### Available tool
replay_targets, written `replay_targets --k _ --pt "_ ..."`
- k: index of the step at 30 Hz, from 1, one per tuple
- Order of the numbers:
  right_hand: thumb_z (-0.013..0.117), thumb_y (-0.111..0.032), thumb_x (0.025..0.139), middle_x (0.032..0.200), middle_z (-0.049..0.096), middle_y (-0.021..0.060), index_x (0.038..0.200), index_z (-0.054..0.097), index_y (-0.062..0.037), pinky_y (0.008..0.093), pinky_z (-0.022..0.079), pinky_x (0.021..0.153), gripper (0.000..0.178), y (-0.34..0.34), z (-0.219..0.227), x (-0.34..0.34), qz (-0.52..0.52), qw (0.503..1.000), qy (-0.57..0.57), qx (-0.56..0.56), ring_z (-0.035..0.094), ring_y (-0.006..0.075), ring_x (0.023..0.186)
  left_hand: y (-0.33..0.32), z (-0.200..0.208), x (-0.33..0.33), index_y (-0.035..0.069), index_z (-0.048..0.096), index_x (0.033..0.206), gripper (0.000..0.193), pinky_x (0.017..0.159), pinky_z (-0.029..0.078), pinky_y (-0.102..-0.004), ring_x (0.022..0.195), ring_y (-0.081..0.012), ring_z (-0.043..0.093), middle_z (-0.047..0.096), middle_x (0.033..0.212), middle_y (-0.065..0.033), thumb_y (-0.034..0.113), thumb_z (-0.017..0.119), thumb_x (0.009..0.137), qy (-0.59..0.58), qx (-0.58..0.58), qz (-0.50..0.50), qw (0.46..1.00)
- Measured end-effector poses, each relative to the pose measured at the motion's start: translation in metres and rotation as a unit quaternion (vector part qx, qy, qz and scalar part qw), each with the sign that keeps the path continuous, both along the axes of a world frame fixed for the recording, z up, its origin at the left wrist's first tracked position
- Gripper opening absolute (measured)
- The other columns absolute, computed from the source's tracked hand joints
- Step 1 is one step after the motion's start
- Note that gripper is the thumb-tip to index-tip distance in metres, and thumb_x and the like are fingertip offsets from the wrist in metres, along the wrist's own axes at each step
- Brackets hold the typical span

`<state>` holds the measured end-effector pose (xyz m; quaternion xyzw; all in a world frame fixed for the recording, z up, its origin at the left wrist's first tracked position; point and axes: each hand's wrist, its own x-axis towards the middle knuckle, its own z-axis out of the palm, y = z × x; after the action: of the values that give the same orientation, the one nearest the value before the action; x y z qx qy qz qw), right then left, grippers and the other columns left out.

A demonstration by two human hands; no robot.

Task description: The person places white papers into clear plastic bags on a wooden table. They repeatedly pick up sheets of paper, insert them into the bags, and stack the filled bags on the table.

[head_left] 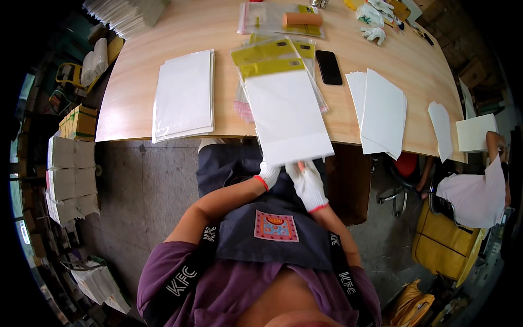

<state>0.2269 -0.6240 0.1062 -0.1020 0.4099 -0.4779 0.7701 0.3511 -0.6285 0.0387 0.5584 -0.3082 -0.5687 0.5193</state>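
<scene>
White gloves with red cuffs cover both my hands at the table's near edge. A white rectangular pack of paper or card (289,117) slopes over that edge, its far end at a yellow-green band of a clear plastic bag (271,67). My left hand (268,174) is closed at the pack's near left corner, fingers partly hidden beneath it. Along the near edge my right hand (306,184) grips the pack, its fingertips under the rim. More clear bags with yellow-green bands (262,50) lie fanned out beneath the pack's far end.
Left on the table (136,71) lies a bagged white stack (184,95). A black phone (329,67), loose white sheets (383,111) and smaller white pieces (440,128) lie to the right. Farther back are an orange roll (302,19) and gloves (372,34). Another person (474,191) sits at right.
</scene>
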Motion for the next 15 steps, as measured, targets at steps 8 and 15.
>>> replay_targets --k 8,15 --pt "0.048 -0.019 0.098 0.083 0.065 0.0062 0.117 0.056 -0.0035 0.0213 0.051 0.054 0.026 -0.022 0.017 0.032 0.221 0.955 0.108 -0.165 0.062 0.0101 0.061 0.000 0.007 0.053 0.007 0.056 0.109 0.020 0.063 0.053 -0.0332 0.072 -0.0191 0.062 0.061 0.083 -0.0041 0.012 0.043 0.094 0.569 -0.077 -0.196 0.795" --pt "0.057 -0.027 0.091 0.072 0.066 0.0044 0.094 0.063 -0.0114 0.0323 0.049 0.052 0.017 -0.053 0.026 0.069 0.332 0.536 0.614 -0.476 0.064 0.0205 0.058 0.012 0.045 0.108 0.004 0.062 0.100 0.022 0.064 0.054 -0.0259 0.075 -0.0136 0.065 0.067 0.089 -0.0048 0.025 0.056 0.094 0.096 0.070 0.012 0.993"
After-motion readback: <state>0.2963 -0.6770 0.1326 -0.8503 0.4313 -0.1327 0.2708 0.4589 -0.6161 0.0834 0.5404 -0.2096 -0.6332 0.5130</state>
